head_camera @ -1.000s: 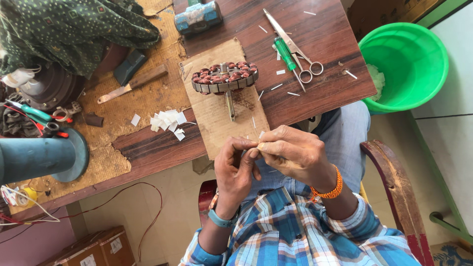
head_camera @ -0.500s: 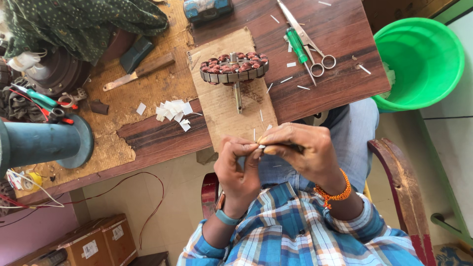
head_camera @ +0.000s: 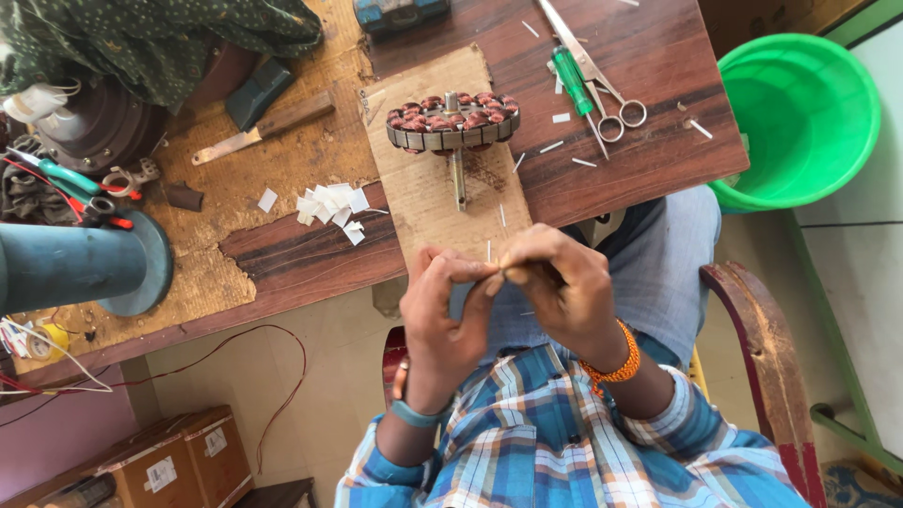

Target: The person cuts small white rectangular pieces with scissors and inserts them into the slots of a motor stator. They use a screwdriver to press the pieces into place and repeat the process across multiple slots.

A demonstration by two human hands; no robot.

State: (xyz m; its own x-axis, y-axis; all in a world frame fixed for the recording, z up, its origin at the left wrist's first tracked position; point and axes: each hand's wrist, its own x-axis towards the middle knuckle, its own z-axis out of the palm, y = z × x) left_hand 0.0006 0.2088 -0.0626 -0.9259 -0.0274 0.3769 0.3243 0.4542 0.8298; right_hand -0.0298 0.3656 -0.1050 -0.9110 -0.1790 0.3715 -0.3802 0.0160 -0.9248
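My left hand [head_camera: 442, 315] and my right hand [head_camera: 560, 287] meet in front of my chest, just below the table edge, fingertips pinched together on a small thin white strip [head_camera: 489, 252] that sticks up between them. What else the fingers cover is hidden. Beyond the hands, on a cardboard sheet [head_camera: 428, 202], lies a round motor stator [head_camera: 453, 120] with reddish copper windings and a shaft pointing toward me. A heap of small white paper pieces [head_camera: 331, 209] lies left of the cardboard.
Scissors [head_camera: 602, 89] and a green-handled screwdriver [head_camera: 572, 80] lie at the table's far right. A green plastic tub [head_camera: 800, 118] stands right of the table. A blue cylinder [head_camera: 75, 263], pliers [head_camera: 66, 179] and a flat blade [head_camera: 254, 132] occupy the left. Cardboard boxes [head_camera: 169, 456] sit on the floor.
Both hands stay together at the table edge, the fingers shifting slightly on the thin strip. The view has tilted a little, so the table sits lower in the picture.
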